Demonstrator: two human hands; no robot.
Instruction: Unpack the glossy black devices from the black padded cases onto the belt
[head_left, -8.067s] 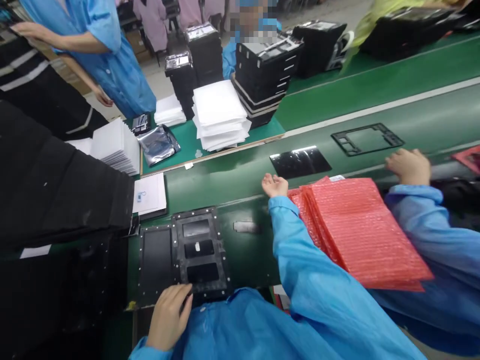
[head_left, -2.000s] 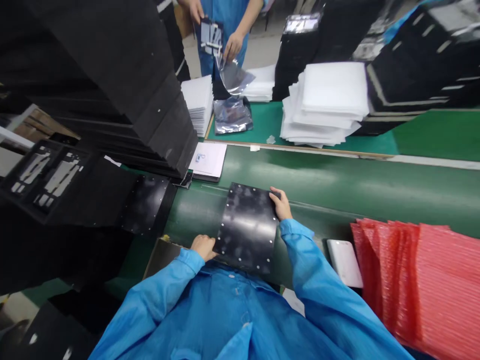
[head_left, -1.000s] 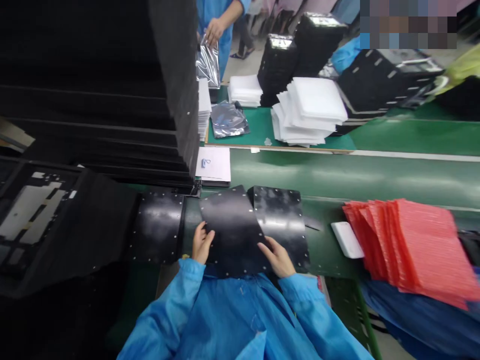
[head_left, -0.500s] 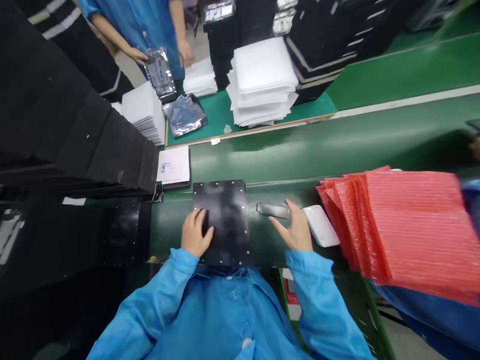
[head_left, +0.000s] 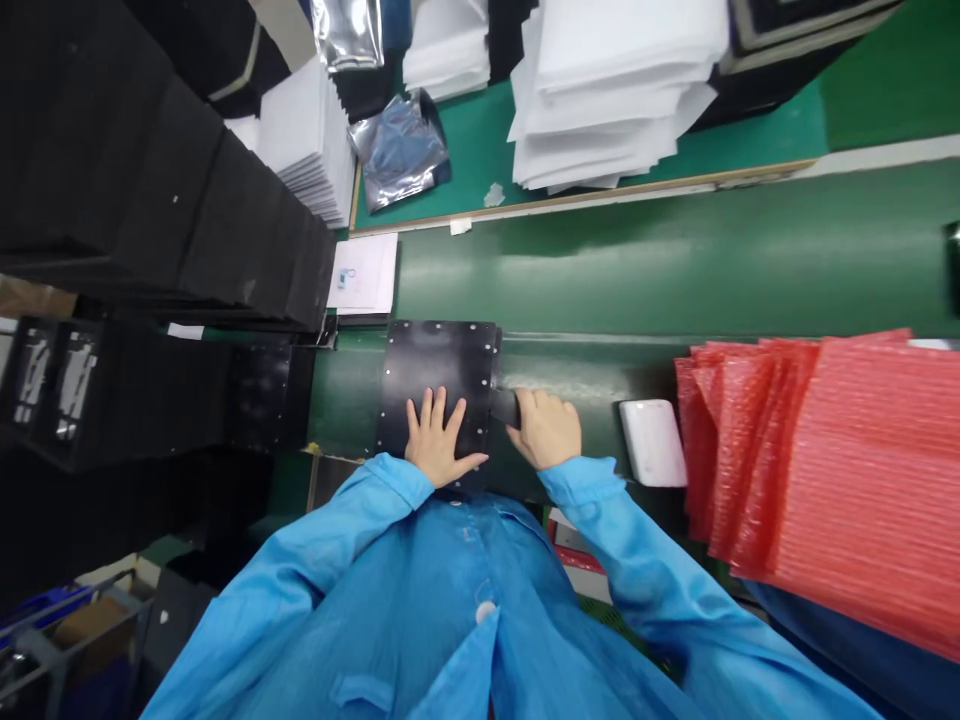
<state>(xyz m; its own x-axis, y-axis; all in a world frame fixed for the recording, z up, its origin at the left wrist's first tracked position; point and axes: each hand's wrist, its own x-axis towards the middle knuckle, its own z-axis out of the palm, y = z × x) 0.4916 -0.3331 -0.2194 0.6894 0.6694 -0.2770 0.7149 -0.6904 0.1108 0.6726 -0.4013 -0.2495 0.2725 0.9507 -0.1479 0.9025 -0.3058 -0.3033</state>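
Head view: a flat, rectangular black panel (head_left: 439, 358) with small white dots spaced along its edges lies on a smooth, glossy dark-green work surface (head_left: 585, 270), directly in front of the person. Its face is dark with a soft, cloudy sheen, and a second black layer shows slightly offset along its right edge. The left hand (head_left: 436, 438) is spread palm-down on the panel's lower half, fingers fanned apart and gripping nothing. The right hand (head_left: 550, 430), just beside the panel's right edge, has its fingers closed around a thin, dark, flat strip (head_left: 505, 406) whose far end meets that edge; whether the tip sits between the layers cannot be told. Right of the panel rests a glossy white box with rounded corners (head_left: 652, 443), and beyond it red translucent bubble-wrap sheets (head_left: 862, 480) with a ribbed, crinkled texture. Just above the panel's upper-left corner is a white paper sheet with a small blue drawing (head_left: 367, 272). Farther up lie a creased, shiny silver bag (head_left: 405, 150) and matte white sheets in an uneven stack (head_left: 600, 100). Tall matte-black blocks (head_left: 225, 240) stand left of the panel.
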